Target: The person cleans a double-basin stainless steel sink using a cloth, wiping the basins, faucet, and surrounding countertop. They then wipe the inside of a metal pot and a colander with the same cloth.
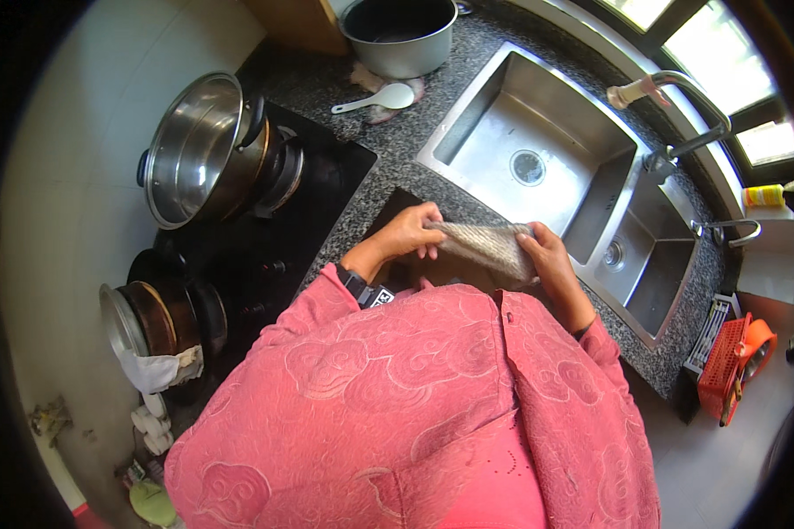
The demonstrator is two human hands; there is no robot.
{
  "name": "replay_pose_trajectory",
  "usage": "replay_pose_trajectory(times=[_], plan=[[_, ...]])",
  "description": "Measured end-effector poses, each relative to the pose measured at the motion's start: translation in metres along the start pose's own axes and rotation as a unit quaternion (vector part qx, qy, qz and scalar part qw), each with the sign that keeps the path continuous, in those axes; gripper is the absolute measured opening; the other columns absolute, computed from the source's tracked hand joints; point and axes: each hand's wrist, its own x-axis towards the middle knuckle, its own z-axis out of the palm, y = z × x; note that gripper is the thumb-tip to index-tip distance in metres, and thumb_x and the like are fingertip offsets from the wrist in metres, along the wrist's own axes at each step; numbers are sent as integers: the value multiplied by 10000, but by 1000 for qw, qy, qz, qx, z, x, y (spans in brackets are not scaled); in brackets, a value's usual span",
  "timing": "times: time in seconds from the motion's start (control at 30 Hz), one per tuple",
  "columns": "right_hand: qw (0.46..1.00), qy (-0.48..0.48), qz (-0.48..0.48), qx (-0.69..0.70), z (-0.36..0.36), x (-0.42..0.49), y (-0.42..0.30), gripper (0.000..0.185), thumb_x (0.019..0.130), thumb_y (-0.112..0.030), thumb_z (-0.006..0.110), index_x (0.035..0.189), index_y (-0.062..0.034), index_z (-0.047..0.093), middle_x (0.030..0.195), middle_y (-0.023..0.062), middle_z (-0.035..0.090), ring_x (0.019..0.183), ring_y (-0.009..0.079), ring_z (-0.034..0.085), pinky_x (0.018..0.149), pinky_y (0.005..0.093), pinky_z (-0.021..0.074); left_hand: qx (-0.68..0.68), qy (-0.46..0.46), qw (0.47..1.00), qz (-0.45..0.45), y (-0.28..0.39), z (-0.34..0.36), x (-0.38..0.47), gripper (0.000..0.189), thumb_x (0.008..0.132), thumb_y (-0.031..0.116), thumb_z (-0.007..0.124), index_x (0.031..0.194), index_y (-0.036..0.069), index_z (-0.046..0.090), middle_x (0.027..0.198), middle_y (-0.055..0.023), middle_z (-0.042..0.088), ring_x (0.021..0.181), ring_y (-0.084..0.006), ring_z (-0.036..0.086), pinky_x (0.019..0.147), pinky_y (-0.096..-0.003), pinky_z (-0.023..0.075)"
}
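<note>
A folded grey-beige cloth (486, 248) is stretched between my two hands, close to the front edge of the speckled stone counter (364, 192). My left hand (411, 231) pinches its left end, with the thumb laid along the top. At the opposite end my right hand (548, 254) grips the cloth, thumb on the near face and fingers behind. Just beyond lies the larger bowl of a stainless steel double sink (516, 132). The underside of the cloth is hidden from me.
On the left, a black cooktop (331, 159) bears a large steel pot (195, 152) and a smaller pot (166, 317). A rice cooker pot (403, 56) and a white rice paddle (390, 97) sit at the back. A faucet (694, 135) arches over the sink; a red basket (724, 364) stands right.
</note>
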Motion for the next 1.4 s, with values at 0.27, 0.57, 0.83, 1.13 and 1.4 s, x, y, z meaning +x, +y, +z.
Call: replay_pose_trajectory(times=[0.27, 0.57, 0.83, 1.13, 1.4], plan=[[994, -79, -70, 15, 74, 105, -29, 263, 960, -160, 594, 1170, -2, 600, 1038, 56, 659, 903, 127, 601, 815, 277, 493, 339, 492, 725, 342, 47, -77, 5, 426, 794, 8, 700, 1172, 30, 506, 1124, -130, 562, 938, -189, 585, 717, -274, 533], [997, -57, 6, -50, 11, 42, 47, 204, 981, -134, 573, 1132, -13, 639, 981, 45, 689, 846, 105, 629, 742, 248, 515, 531, 447, 707, 137, -47, -26, 103, 881, 844, 512, 647, 1482, 18, 292, 1564, -281, 184, 1444, -478, 139, 1156, -566, 134], [976, 127, 171, -50, -43, -87, 114, 204, 979, -100, 540, 1134, -2, 630, 975, 70, 694, 807, 120, 649, 723, 268, 539, 627, 323, 672, 228, -6, -40, 187, 710, 892, 441, 576, 1471, 78, 383, 1597, -188, 192, 1473, -412, 128, 1184, -516, 119], [986, 115, 116, 17, -45, -145, 149, 164, 965, -26, 530, 1086, 24, 628, 940, 51, 688, 810, 92, 628, 737, 234, 513, 651, 182, 681, 281, -47, 32, 109, 780, 863, 549, 591, 1462, 92, 390, 1543, -219, 283, 1446, -412, 208, 1159, -558, 158], [970, 207, 126, 30, -58, -178, 167, 171, 953, -24, 531, 1084, 15, 633, 930, 59, 686, 781, 108, 633, 713, 247, 512, 540, -113, 672, 494, -31, 211, 147, 837, 860, 642, 529, 1484, 108, 364, 1539, -183, 324, 1428, -386, 279, 1154, -531, 215]])
